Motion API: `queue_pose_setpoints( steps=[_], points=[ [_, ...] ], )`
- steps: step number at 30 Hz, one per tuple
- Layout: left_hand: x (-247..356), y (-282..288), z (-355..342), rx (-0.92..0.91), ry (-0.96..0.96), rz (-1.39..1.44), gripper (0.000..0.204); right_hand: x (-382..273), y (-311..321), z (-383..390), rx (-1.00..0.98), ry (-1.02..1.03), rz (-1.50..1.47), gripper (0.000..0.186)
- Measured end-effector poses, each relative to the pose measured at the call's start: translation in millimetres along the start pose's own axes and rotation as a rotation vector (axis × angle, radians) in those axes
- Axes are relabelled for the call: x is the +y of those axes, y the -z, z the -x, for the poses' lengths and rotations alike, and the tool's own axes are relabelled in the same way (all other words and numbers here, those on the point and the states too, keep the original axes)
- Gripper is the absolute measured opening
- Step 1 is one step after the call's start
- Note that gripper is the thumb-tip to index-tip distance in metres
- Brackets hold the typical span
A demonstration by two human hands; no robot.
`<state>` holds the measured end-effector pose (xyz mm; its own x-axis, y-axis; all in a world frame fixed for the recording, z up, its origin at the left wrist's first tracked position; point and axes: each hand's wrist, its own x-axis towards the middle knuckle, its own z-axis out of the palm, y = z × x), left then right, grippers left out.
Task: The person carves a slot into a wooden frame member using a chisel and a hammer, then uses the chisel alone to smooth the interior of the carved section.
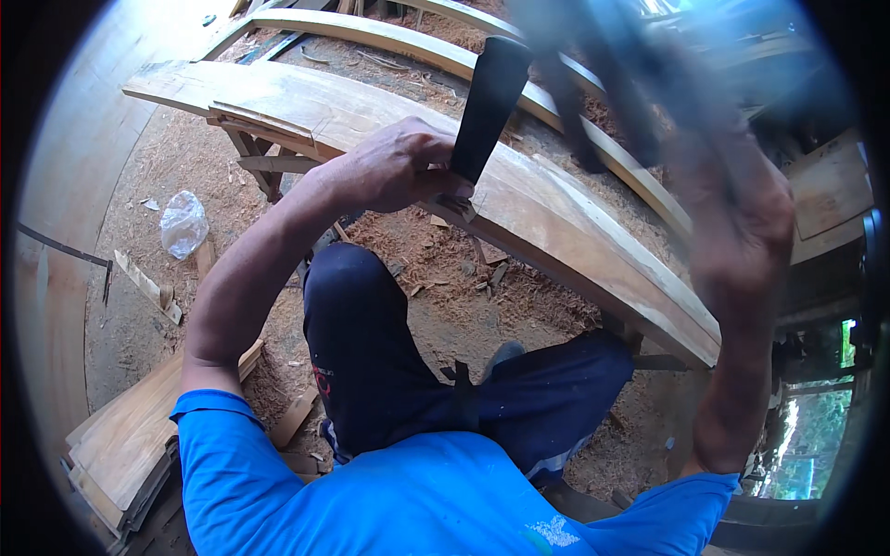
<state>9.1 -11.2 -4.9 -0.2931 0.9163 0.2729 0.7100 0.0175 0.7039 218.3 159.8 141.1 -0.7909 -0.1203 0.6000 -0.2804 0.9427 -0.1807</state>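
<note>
A long pale wooden plank (565,218) lies slantwise in front of me, on supports. My left hand (399,167) is closed around the lower end of a dark chisel-like tool (493,97), which widens toward its top. That tool stands slightly tilted, its lower end at the plank's near edge; its tip is hidden by my fingers. Raised at the right, my right hand (746,222) is smeared by motion and grips a dark long-shaped tool (640,83). The blur hides what kind of tool it is. It is apart from the chisel-like tool.
Beyond the plank run curved wooden beams (389,39). Shavings (436,255) and offcuts cover the ground around my bent legs. A crumpled clear plastic bag (184,225) lies at the left, and stacked thin boards (130,445) lie near my left elbow.
</note>
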Motion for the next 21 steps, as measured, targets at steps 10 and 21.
queue_pose_setpoints(
  steps=[10, 21],
  points=[
    [-5.7, 2.8, -4.4, -0.079, -0.084, -0.117, 0.016, 16.7, 25.5, 75.6, 0.246, -0.348, -0.138, 0.04],
    [1.6, 32.0, 21.1, 0.151, 0.043, 0.602, 0.019, -7.1, -143.5, 524.4, 0.493, -1.341, 0.203, 0.046]
  ],
)
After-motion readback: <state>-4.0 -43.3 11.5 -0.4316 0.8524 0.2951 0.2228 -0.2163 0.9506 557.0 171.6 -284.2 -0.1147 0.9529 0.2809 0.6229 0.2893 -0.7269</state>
